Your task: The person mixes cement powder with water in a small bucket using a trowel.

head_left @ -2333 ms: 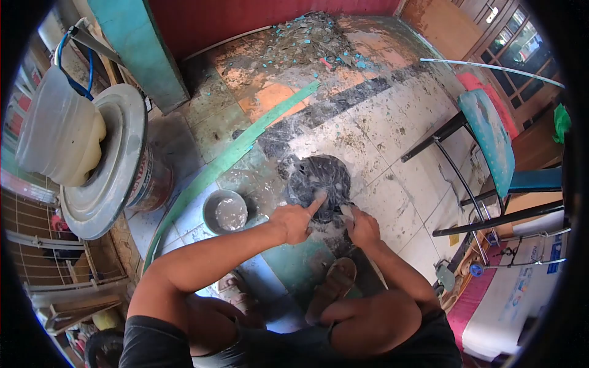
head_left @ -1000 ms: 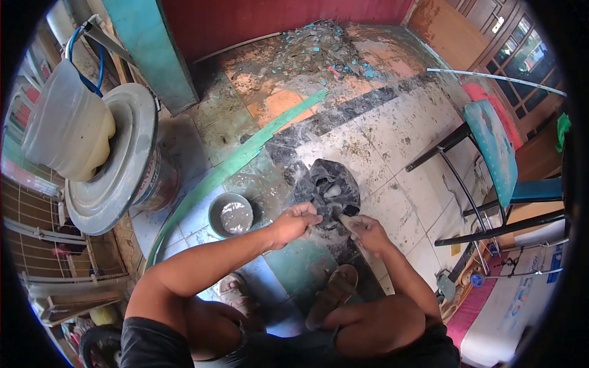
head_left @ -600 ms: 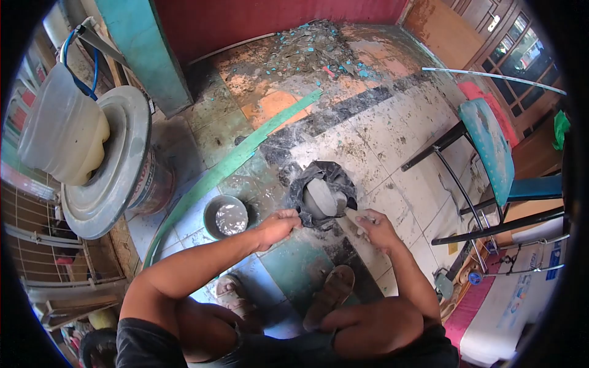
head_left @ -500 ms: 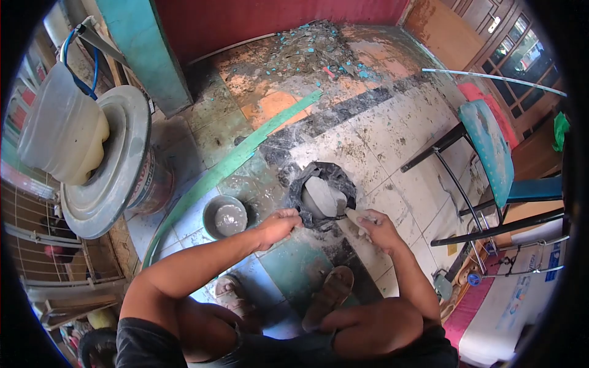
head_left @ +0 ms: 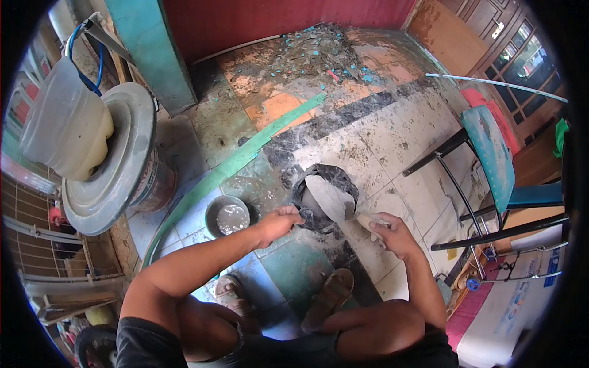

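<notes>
A black plastic bag (head_left: 348,178) with its mouth open stands on the tiles in front of me, grey powder inside. My left hand (head_left: 279,226) is closed, pinching the near-left edge of the bag. In my right hand (head_left: 396,235), at the bag's right side, is the pale handle of a trowel (head_left: 334,199). The trowel's grey, dusty blade slants across the bag's mouth; where blade and powder meet is hard to make out. A grey bowl (head_left: 210,216) holding wet, pale liquid sits just left of the bag, near my left forearm.
A long green strip (head_left: 227,167) curves over the floor beyond the bowl. At left, a bucket (head_left: 156,187) carries a wide grey lid (head_left: 132,122) and a cut plastic container (head_left: 61,122). A rubble heap (head_left: 319,52) lies by the red wall. A chair (head_left: 488,153) is at right.
My right hand has shifted slightly right and toward me, and the trowel's blade shows more across the bag's mouth. The left hand stays at the bag's edge.
</notes>
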{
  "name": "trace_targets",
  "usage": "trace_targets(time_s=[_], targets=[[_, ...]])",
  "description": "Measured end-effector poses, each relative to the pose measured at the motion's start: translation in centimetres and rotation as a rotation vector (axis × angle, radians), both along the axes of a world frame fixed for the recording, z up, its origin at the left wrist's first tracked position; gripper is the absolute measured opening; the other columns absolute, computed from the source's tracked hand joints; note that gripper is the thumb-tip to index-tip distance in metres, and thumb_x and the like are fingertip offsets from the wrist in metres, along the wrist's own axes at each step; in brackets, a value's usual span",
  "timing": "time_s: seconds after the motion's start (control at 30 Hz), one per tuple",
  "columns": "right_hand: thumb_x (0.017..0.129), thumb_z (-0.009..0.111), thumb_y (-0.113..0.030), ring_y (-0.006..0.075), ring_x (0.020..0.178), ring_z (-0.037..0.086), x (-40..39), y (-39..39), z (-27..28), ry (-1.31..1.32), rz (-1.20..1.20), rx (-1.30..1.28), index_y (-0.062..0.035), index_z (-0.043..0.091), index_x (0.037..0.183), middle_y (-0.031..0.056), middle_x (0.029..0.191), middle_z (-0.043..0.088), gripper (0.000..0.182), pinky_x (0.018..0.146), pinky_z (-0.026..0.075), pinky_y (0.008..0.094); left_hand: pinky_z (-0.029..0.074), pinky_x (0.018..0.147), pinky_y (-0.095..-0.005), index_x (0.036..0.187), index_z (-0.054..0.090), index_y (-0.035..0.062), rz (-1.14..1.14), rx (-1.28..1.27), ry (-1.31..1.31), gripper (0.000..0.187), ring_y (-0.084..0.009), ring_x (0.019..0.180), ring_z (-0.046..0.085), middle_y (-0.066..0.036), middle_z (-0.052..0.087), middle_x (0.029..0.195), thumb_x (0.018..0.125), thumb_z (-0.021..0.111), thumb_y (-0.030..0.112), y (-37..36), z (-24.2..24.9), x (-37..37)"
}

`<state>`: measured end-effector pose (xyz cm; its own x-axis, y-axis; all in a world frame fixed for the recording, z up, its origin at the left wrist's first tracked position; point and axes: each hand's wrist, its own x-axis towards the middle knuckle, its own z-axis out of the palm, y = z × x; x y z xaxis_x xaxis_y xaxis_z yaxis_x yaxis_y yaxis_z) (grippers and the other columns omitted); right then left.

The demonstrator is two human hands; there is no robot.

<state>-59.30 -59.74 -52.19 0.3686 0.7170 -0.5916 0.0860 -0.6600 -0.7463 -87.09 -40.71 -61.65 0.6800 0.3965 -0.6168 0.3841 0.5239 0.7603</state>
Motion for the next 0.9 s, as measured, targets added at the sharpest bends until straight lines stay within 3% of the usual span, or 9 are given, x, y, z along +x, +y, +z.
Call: trace_targets(time_s=[0.27, 0.37, 0.47, 0.6, 0.7, 0.77, 0.83, 0.87, 0.9], targets=[[0.099, 0.071, -0.024, 0.0054, 0.063, 0.053, -1.1, -0.4, 4.0, 0.017, -0.016, 0.012, -0.0088, 0.069, 0.126, -0.0008, 0.082, 0.066, 0.031, 0.052, 0.040, 0.0235, 0.051, 0.076, -0.0292, 0.107, 0.063, 0.0087, -0.055, 0.210, 0.009, 0.017, -0.0123, 0.088, 0.062, -0.001, 0.066, 0.099, 0.092, 0.069, 0.015, 2.5, 0.4, -2.6], [0.099, 0.071, -0.023, 0.0054, 0.062, 0.053, -0.9, -0.8, 5.2, 0.015, 0.001, 0.023, -0.0082, 0.069, 0.126, -0.0009, 0.080, 0.066, 0.031, 0.051, 0.039, 0.0230, 0.052, 0.078, -0.0302, 0.107, 0.061, 0.0062, 0.012, 0.309, -0.060, 0.022, -0.0145, 0.088, 0.062, -0.003, 0.065, 0.100, 0.089, 0.071, 0.015, 3.6, -2.7, -6.3], [0.098, 0.072, -0.023, 0.0055, 0.058, 0.051, -1.1, -0.8, 7.3, 0.004, 0.033, 0.046, -0.0069, 0.068, 0.126, -0.0009, 0.077, 0.065, 0.032, 0.050, 0.037, 0.0230, 0.050, 0.087, -0.0373, 0.109, 0.061, 0.0013, 0.020, 0.609, 0.180, 0.037, -0.0243, 0.092, 0.062, -0.012, 0.065, 0.096, 0.083, 0.075, 0.023, 3.2, -0.6, -11.5], [0.097, 0.072, -0.021, 0.0056, 0.053, 0.048, -2.2, -0.1, 9.4, -0.032, 0.054, 0.056, -0.0051, 0.067, 0.126, -0.0002, 0.074, 0.064, 0.033, 0.047, 0.035, 0.0236, 0.047, 0.092, -0.0476, 0.118, 0.048, -0.0016, 0.258, 1.226, 0.428, 0.059, -0.0389, 0.099, 0.055, -0.020, 0.053, 0.108, 0.077, 0.079, 0.028, 1.4, -3.5, -18.9], [0.098, 0.070, -0.019, 0.0056, 0.052, 0.048, -3.4, 1.3, 10.9, -0.010, 0.102, 0.031, -0.0045, 0.066, 0.128, 0.0010, 0.074, 0.065, 0.034, 0.046, 0.035, 0.0237, 0.047, 0.095, -0.0463, 0.122, 0.043, -0.0053, 0.374, 1.079, 0.579, 0.069, -0.0367, 0.101, 0.056, -0.020, 0.052, 0.110, 0.078, 0.081, 0.031, -0.8, -9.8, -23.1], [0.098, 0.069, -0.019, 0.0057, 0.052, 0.048, -4.4, 2.5, 11.5, 0.004, 0.134, 0.020, -0.0042, 0.065, 0.129, 0.0018, 0.075, 0.065, 0.034, 0.046, 0.035, 0.0235, 0.048, 0.099, -0.0424, 0.133, 0.040, -0.0079, 0.372, 0.319, 0.450, 0.086, -0.0302, 0.120, 0.056, -0.024, 0.053, 0.131, 0.083, 0.083, 0.047, -2.0, -6.8, -22.6], [0.099, 0.069, -0.020, 0.0058, 0.052, 0.048, -5.7, 3.8, 11.5, -0.021, 0.177, 0.021, -0.0041, 0.065, 0.130, 0.0025, 0.076, 0.065, 0.035, 0.046, 0.035, 0.0233, 0.054, 0.091, -0.0402, 0.133, 0.045, -0.0053, 0.250, 0.020, 0.331, 0.076, -0.0270, 0.113, 0.062, -0.023, 0.060, 0.129, 0.089, 0.079, 0.048, -2.1, -7.8, -22.9], [0.099, 0.068, -0.020, 0.0058, 0.053, 0.049, -6.2, 4.3, 11.6, -0.037, 0.196, 0.023, -0.0041, 0.065, 0.130, 0.0028, 0.076, 0.066, 0.035, 0.046, 0.036, 0.0232, 0.057, 0.076, -0.0349, 0.129, 0.051, -0.0005, 0.288, -0.229, 0.089, 0.057, -0.0216, 0.094, 0.068, -0.016, 0.067, 0.112, 0.097, 0.073, 0.042, -2.5, -8.2, -22.8], [0.099, 0.068, -0.020, 0.0057, 0.054, 0.049, -6.6, 4.9, 11.5, -0.021, 0.235, 0.014, -0.0041, 0.065, 0.130, 0.0028, 0.077, 0.066, 0.035, 0.046, 0.036, 0.0232, 0.054, 0.062, -0.0304, 0.118, 0.055, 0.0035, 0.339, -0.298, 0.033, 0.038, -0.0167, 0.073, 0.066, -0.010, 0.067, 0.095, 0.102, 0.067, 0.036, -3.2, -7.4, -22.1]])
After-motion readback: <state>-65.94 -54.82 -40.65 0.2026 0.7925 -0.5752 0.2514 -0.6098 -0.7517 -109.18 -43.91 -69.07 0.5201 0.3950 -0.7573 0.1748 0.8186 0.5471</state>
